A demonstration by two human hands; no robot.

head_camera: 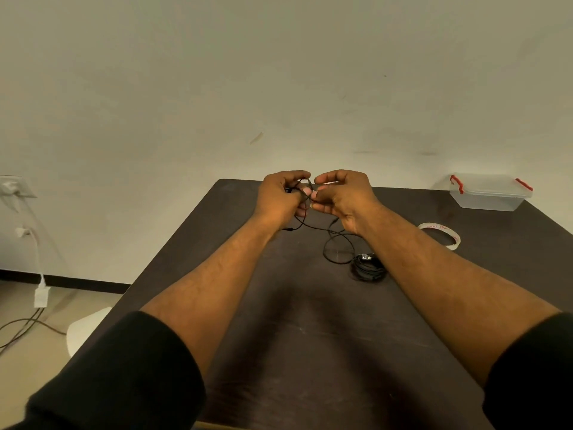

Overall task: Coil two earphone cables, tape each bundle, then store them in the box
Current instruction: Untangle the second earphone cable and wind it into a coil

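Both my hands are raised over the far half of the dark table (310, 336). My left hand (279, 197) grips loops of a thin black earphone cable (336, 254). My right hand (344, 197) pinches the same cable close beside the left fingers. The loose remainder of the cable hangs down and lies in a loop on the table. A second black cable bundle (368, 267) lies coiled on the table by my right forearm. A roll of clear tape (440, 234) lies flat to the right. A clear plastic box (490, 191) with red latches stands at the far right corner, lid on.
A pale wall rises just behind the table's far edge. To the left on the floor are a wall socket (12, 186), a white charger with cords (40, 293) and a white object (83, 330) beside the table's left edge.
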